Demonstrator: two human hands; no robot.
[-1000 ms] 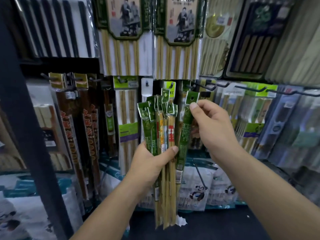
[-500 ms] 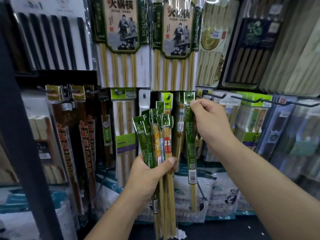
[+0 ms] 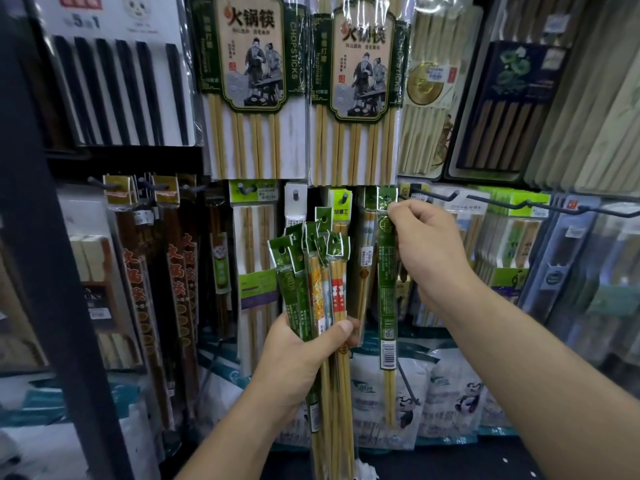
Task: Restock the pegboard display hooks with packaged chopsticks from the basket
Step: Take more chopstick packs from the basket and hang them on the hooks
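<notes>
My left hand [image 3: 298, 362] grips a bundle of several green-topped chopstick packs [image 3: 317, 271], fanned out in front of the display. My right hand [image 3: 427, 251] pinches the top of a single green chopstick pack [image 3: 387, 271] and holds it upright, its header right at a display hook [image 3: 414, 194] in the middle row. I cannot tell whether the header hole is on the hook. The basket is out of view.
Large bamboo chopstick packs [image 3: 258, 91] hang above. Dark chopstick packs [image 3: 180, 271] hang at the left beside a black upright post [image 3: 45, 237]. Long bare hooks [image 3: 519, 206] stick out at the right. Panda-printed bags [image 3: 450, 393] sit below.
My right hand has lifted the single green pack away from the bundle, up and right to the hook row. The bundle in my left hand has stayed roughly in place.
</notes>
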